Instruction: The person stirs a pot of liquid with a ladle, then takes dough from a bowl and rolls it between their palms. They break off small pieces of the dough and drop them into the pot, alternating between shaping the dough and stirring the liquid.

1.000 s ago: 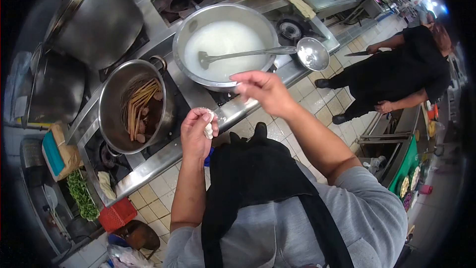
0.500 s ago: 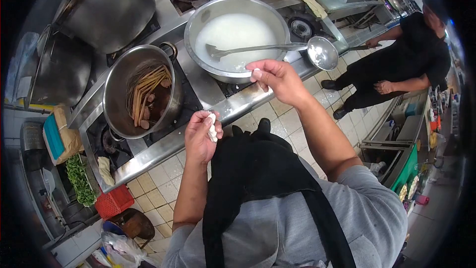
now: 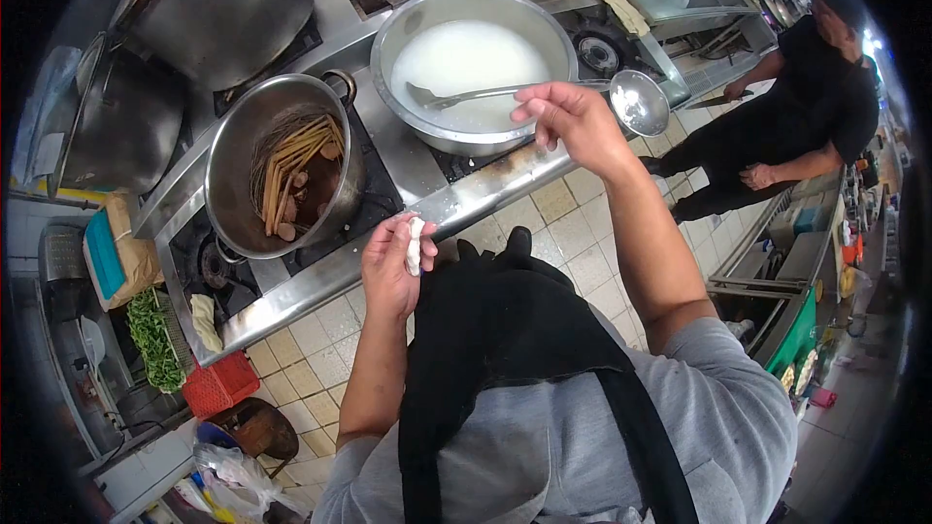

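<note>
My left hand [image 3: 390, 265] is closed on a white lump [image 3: 415, 245], held in front of the stove's edge. Over the near right rim of a wide metal basin [image 3: 388, 109] is my right hand [image 3: 575, 126], its thumb and fingertips pressed together; whatever may be between them is too small to make out. The basin holds milky white liquid [image 3: 473, 58]. A metal spatula [image 3: 476, 94] lies in it, its handle passing behind my right hand. Just right of the basin is a round ladle [image 3: 640, 103].
Left of the basin stands a deep pot [image 3: 225, 165] with brown sticks and dark liquid. Large pots [image 3: 228, 15] stand behind it. A person in black [image 3: 752, 150] is at the right, holding a knife [image 3: 715, 100]. Green leaves [image 3: 155, 342] fill a basket at lower left.
My right hand has moved right and slightly up, away from the basin's near rim. My left hand still holds the white lump. The view has shifted slightly.
</note>
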Tool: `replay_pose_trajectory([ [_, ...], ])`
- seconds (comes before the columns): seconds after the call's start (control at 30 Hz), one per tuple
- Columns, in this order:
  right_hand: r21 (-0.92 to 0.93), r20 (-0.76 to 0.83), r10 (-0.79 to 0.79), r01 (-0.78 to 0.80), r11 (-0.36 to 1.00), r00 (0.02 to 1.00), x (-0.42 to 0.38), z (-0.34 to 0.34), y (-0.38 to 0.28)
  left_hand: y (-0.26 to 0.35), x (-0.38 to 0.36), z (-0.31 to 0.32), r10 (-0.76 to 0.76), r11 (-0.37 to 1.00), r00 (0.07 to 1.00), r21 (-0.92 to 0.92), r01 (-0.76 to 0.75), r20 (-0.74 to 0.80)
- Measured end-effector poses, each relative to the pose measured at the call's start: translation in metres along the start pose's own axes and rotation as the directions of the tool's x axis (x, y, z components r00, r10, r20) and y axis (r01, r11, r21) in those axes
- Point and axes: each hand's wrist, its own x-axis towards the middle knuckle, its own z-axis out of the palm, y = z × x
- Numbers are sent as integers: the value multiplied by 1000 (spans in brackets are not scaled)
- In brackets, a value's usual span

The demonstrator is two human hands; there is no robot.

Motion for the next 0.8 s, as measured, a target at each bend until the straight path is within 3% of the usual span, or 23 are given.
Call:
replay_pose_trajectory([
  [0.07,11,-8,-10,10,1000,1000,4,-1,-2,1,-1,2,1,998,1000,-56,-1,8],
  [0.13,-221,-69,81,-95,971,994,9,-4,-3,2,-1,4,5,994,1000,-112,-3,14],
  [0.17,-222,-65,82,-95,970,994,11,-5,-3,2,-1,5,21,997,1000,-72,-19,21],
  [0.23,-441,-79,32,-64,895,996,15,-5,-1,2,1,6,37,999,999,-31,-36,23],
  [0.37,-468,-46,-28,4,883,999,24,-9,22,2,5,8,13,999,1000,-53,-13,9],
  [0.47,-689,-83,-88,7,725,993,17,0,14,6,7,11,6,997,1000,-80,-6,6],
  [0.5,-687,-69,-81,11,727,994,12,5,12,7,8,13,7,996,999,-85,-4,32],
  [0.57,-645,93,-148,173,744,985,1,17,12,8,10,15,16,996,1000,-85,-14,22],
  [0.63,-540,194,-100,191,820,976,-14,37,12,4,13,13,3,1000,999,0,-3,45],
  [0.7,-400,469,-191,400,825,862,-28,55,0,5,14,17,0,1000,999,17,0,42],
  [0.73,-401,467,-189,398,825,864,-29,62,1,6,14,19,-22,999,999,41,20,43],
  [0.8,-357,529,-334,561,747,780,-31,71,7,7,14,24,-45,997,998,64,42,47],
])
